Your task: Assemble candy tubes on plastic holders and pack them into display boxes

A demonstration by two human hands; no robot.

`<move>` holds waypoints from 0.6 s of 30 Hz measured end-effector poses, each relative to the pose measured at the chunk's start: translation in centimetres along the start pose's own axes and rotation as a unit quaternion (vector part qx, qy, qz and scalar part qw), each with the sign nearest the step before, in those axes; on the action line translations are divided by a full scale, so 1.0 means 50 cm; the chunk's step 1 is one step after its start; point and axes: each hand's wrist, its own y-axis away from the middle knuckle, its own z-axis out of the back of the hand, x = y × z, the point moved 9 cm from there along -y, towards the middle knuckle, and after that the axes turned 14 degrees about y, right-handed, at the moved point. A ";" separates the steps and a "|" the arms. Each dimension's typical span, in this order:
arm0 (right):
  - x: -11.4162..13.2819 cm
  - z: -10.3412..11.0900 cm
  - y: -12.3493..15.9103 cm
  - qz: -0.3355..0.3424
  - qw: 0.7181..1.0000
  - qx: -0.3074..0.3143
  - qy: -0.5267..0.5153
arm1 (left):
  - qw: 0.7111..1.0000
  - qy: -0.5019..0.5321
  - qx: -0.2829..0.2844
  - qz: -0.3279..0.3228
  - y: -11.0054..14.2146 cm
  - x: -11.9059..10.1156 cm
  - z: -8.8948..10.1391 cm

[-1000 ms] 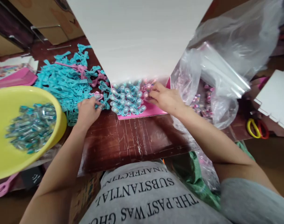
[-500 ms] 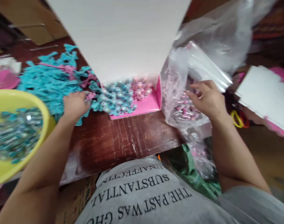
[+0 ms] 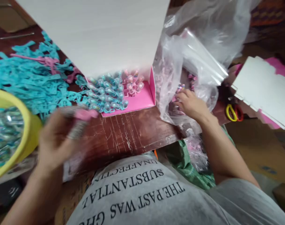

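Moved since the earlier frame: left hand (image 3: 54, 137) has come away from the turquoise heap and now appears larger, towards the person; right hand (image 3: 191, 104) has gone lower into the bag.
Left fingers: bent and grasping a small bright pink plastic piece (image 3: 86, 114) between thumb and fingers; blur hides its exact form.
Right fingers: curved down among small shiny pink wrapped pieces (image 3: 177, 110); whether they grip one, I cannot tell.
Bag: crumpled clear plastic bag (image 3: 171, 54), opened around these wrapped pieces, just beside the box.
Box: pink cardboard box (image 3: 142, 100) with raised white lid (image 3: 97, 37), between the two hands; turquoise pieces with clear rounded tops (image 3: 107, 91) stand at its left, a smaller pink group (image 3: 133, 83) next to them.
Heap: loose turquoise plastic pieces (image 3: 27, 82), left of the box, beyond the left hand.
Basin: round yellow plastic basin (image 3: 31, 125), near the left hand, holding shiny turquoise wrapped pieces (image 3: 8, 131).
Scissors: yellow and red handles (image 3: 230, 113), right of the bag.
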 end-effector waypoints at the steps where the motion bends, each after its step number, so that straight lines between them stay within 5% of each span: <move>1: 0.024 0.026 0.012 0.015 0.999 -0.026 -0.022 | 0.999 0.039 0.024 -0.017 0.015 -0.016 -0.040; 5: 0.189 0.112 0.085 0.180 0.967 -0.091 -0.153 | 0.980 0.152 0.131 -0.013 0.040 -0.003 -0.195; 8: 0.302 0.131 0.124 0.283 0.929 -0.115 -0.208 | 0.964 0.225 0.141 0.007 0.042 0.020 -0.256; 13: 0.347 0.124 0.129 0.305 0.913 -0.120 -0.242 | 0.965 0.224 0.129 -0.032 0.051 -0.002 -0.267; 18: 0.358 0.171 0.160 0.330 0.908 -0.204 -0.156 | 0.974 0.170 0.111 -0.100 0.067 -0.022 -0.250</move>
